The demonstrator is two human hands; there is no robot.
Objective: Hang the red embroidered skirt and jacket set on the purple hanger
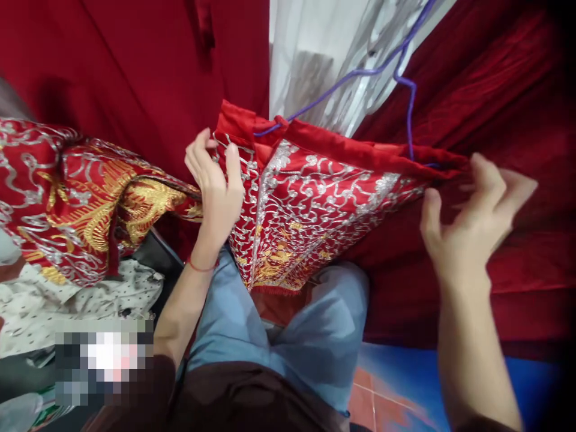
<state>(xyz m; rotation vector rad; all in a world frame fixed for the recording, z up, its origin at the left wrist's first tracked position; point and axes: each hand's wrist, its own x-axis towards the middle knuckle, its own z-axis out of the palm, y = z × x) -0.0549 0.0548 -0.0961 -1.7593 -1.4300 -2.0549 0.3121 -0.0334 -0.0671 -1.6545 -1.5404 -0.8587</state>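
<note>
A red skirt (310,192) with silver and gold embroidery hangs in front of me, its plain red waistband at the top. A purple wire hanger (353,73) reaches down to the waistband, its lower ends partly hidden in the cloth. My left hand (218,186) is at the skirt's left edge, thumb and fingers apart, in front of the cloth. At the waistband's right corner is my right hand (477,222), its thumb and fingers spread. Whether those fingertips touch the cloth I cannot tell.
More red embroidered cloth (90,204) lies at the left, above a white dotted cloth (81,300). Dark red drapery (135,54) hangs behind, with pale shiny fabric (306,78) between. Below are my legs in blue trousers (229,324) and a tiled floor (364,396).
</note>
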